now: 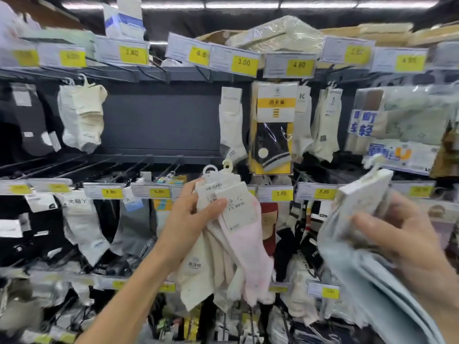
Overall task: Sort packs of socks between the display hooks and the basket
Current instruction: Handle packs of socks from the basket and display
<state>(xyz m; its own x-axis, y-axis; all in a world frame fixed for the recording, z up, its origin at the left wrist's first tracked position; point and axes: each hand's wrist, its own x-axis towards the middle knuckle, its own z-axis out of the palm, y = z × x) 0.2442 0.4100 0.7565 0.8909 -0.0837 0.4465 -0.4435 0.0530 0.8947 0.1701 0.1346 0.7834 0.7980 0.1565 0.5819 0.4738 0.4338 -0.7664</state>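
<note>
My left hand [188, 214] grips a bunch of sock packs [238, 244], cream and pale pink, by their white card headers; their plastic hanger loops stick up above my fingers. My right hand [407, 234] holds a second bunch of pale blue sock packs [357, 264] at the right, blurred by motion, with a white hanger hook on top. Both bunches are raised in front of the display hooks [139, 165], several of which are bare in the middle-left of the rack. No basket is in view.
The dark rack wall [161, 120] carries rows of hanging socks: cream pairs [82, 115] upper left, a black-and-yellow pack [273, 127] centre, white, grey and black pairs below. Yellow price tags [244, 62] line each rail. Boxes sit on the top shelf.
</note>
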